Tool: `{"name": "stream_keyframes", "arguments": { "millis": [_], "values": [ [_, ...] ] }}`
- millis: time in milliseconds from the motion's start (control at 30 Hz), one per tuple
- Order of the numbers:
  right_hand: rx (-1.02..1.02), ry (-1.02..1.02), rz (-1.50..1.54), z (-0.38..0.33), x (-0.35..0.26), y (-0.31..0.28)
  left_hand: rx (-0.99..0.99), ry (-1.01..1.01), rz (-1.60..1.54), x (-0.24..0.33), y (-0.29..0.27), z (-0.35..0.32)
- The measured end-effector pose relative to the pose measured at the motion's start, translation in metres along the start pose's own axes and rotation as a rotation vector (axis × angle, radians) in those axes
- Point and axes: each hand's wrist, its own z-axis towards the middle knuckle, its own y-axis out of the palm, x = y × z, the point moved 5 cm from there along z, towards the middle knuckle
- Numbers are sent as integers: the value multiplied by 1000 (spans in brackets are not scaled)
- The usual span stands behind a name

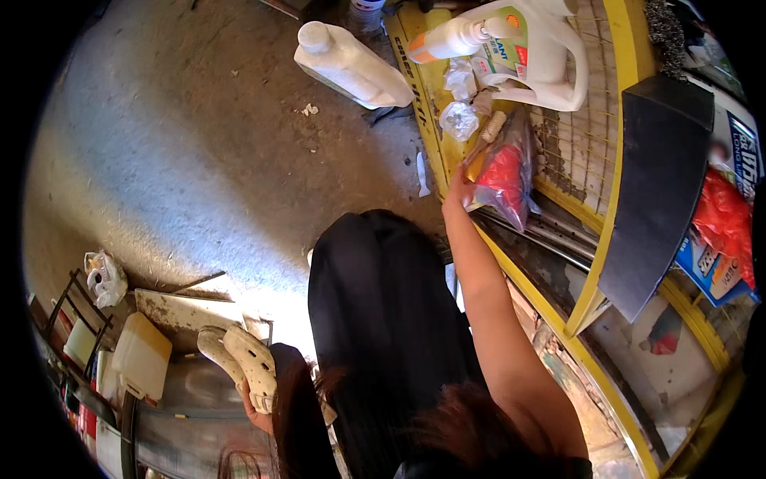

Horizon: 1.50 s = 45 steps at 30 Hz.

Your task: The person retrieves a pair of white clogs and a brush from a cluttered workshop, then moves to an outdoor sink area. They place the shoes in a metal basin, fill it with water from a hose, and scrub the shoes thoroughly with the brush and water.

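Down at the lower left, my left hand point(257, 413) is closed round a pair of dirty cream clogs point(249, 363), held side by side with small holes showing. My right arm stretches to a yellow metal rack, where my right hand point(459, 191) closes on the handle of a scrubbing brush point(490, 132). The brush's pale bristle head points away from me. Just right of that hand lies a clear plastic bag point(511, 172) with something red inside. Crumpled clear plastic point(459, 121) sits beyond the brush.
On the rack point(431, 128) stand a white pump bottle point(451, 40) and a large white jug point(550, 72). Another white jug point(351, 68) is on the concrete floor point(199, 144). A black panel point(662, 191) leans at right; a pale jerrycan point(142, 355) stands lower left.
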Motion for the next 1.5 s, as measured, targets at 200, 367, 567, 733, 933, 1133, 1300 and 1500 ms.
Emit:
{"name": "stream_keyframes", "arguments": {
  "millis": [200,367,567,733,933,1133,1300,1500],
  "values": [
    [133,567,-16,16,-33,23,-30,12,-2,-2,6,1],
    [211,505,-217,5,-42,47,-25,15,8,-3,2,-5],
    [271,72,-265,19,-79,48,-25,16,17,-3,4,-8],
    [-140,-12,-176,19,-131,26,-3,38,11,-2,0,-13],
    [-250,-83,-228,53,-102,32,30,-28,114,-17,-16,-13],
    [-210,-71,-119,32,-78,31,19,-55,-82,29,14,-26],
    [-198,-25,-117,-51,-60,-16,-17,-44,-116,11,-22,-18],
    [-488,-319,-159,-219,-130,-148,76,81,-55,82,-60,-39]
  ]
}}
